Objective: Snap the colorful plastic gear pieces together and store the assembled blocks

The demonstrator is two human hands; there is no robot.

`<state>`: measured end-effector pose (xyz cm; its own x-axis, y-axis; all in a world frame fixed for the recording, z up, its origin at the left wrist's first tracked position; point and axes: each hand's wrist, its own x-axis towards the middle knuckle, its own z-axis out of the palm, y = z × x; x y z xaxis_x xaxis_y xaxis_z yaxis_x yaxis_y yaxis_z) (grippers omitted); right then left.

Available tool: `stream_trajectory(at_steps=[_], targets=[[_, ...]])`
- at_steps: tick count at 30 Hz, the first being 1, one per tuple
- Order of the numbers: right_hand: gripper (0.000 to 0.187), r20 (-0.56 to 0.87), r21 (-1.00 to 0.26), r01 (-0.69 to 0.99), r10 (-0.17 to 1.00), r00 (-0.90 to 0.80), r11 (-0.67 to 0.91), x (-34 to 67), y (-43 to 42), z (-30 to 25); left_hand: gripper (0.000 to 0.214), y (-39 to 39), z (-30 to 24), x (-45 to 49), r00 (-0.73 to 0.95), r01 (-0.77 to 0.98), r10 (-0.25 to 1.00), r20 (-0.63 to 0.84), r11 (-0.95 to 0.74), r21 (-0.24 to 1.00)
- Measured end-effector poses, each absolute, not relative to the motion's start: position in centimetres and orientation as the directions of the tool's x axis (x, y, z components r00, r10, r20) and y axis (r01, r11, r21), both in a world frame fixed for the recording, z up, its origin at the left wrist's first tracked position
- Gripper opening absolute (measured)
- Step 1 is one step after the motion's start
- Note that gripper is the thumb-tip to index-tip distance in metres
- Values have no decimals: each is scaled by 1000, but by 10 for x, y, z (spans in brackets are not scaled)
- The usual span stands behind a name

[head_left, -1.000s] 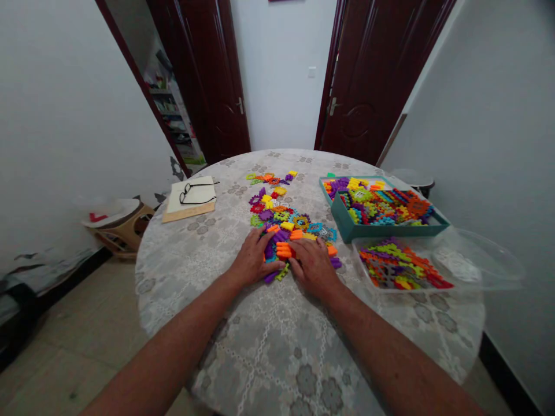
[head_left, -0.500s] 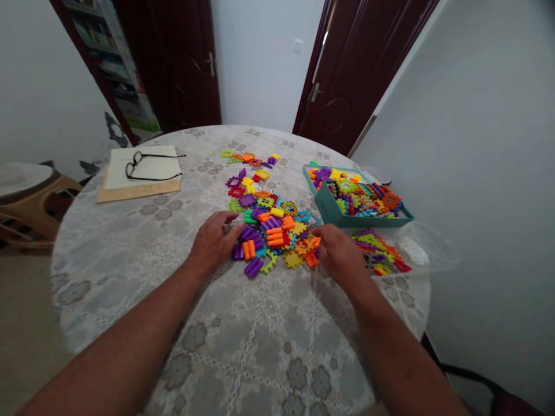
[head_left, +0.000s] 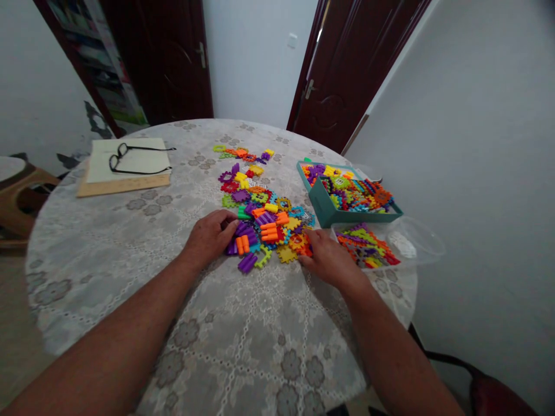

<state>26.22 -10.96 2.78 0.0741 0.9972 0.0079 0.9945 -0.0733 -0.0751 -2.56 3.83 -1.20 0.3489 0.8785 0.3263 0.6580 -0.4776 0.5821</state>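
Note:
A loose pile of colourful plastic building pieces (head_left: 269, 222), gear-shaped and ribbed ones, lies on the patterned tablecloth in front of me. My left hand (head_left: 212, 234) rests at the pile's left side, thumb and fingers apart, its tips by the purple pieces (head_left: 247, 231). On the opposite side, my right hand (head_left: 329, 254) lies low with thumb and fingers spread around the pile's edge. It touches the orange gear pieces (head_left: 300, 241) there; some of its fingertips are hidden. Neither hand holds a piece off the table.
A green box (head_left: 359, 218) full of similar pieces stands at the right, with a clear plastic container (head_left: 410, 263) of more in front of it. Black glasses (head_left: 141, 171) lie on paper and a wooden board (head_left: 125, 186) at the left. More pieces (head_left: 243, 153) lie farther back.
My right hand has lowered, its thumb now stretched out beside the orange piece that was at its fingertips. My left hand stays by the pile. The view has shifted slightly.

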Motion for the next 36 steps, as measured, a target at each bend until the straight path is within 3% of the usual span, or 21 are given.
stream_trajectory(at_steps=[10, 17, 23, 30, 36], targets=[[46, -117, -95, 990, 989, 94, -105, 264, -110, 36, 30, 37, -9, -25, 349, 658, 880, 322, -474, 585], [43, -159, -22, 989, 977, 142, -148, 256, -107, 34, 28, 36, -7, -26, 362, 661, 881, 304, -473, 583], [30, -211, -58, 987, 968, 138, -153, 252, -105, 33, 26, 34, -3, -26, 379, 648, 880, 286, -473, 596], [12, -72, -231, 970, 995, 65, -80, 270, -103, 39, 22, 33, -5, -26, 377, 637, 873, 310, -488, 597], [19, 194, -660, 751, 963, 188, -14, 271, -95, 36, 24, 28, -2, -25, 463, 589, 805, 372, -592, 550]])
